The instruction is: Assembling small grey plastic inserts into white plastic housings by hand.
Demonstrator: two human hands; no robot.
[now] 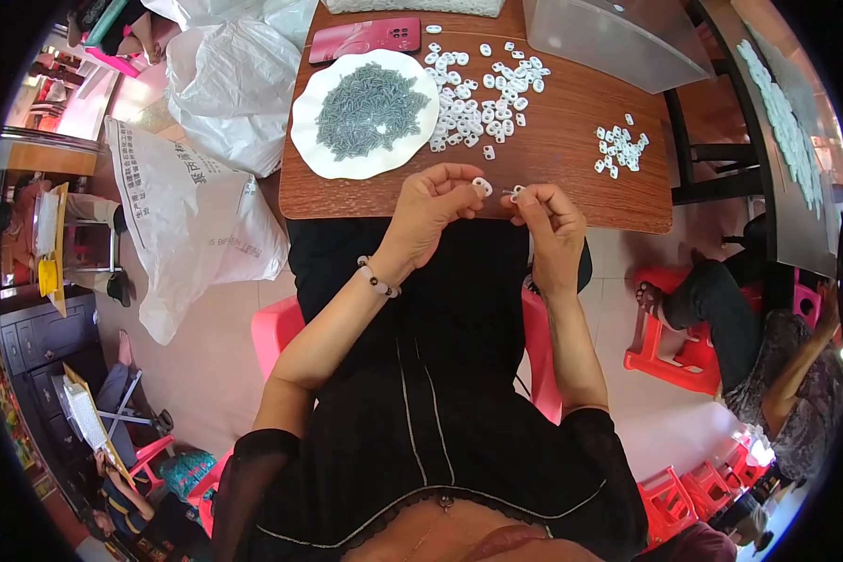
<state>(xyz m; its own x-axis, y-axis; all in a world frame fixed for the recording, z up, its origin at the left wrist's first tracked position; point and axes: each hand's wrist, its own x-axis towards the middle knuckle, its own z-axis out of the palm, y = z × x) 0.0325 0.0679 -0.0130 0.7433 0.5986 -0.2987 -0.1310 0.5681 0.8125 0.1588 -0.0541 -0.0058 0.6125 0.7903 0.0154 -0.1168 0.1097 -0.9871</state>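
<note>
My left hand (429, 214) pinches a small white oval plastic piece with two holes (481, 186) between thumb and fingertips, over the table's near edge. Just to its right, my right hand (554, 234) is closed on another small white piece (517, 193), partly covered by the fingers. Something thin and dark pokes out to the left of it, too small to name. Beyond my hands lies a loose heap of similar white two-hole pieces (457, 117). Left of that heap, a white wavy-rimmed plate (311, 157) holds a pile of small grey screw-like pieces (370, 110).
A smaller group of white pieces (620, 150) lies on the right of the brown wooden table (571, 201). A pink phone (365, 39) is behind the plate. A translucent bin (618, 47) stands at the back right. White sacks (197, 225) stand left; people sit on both sides.
</note>
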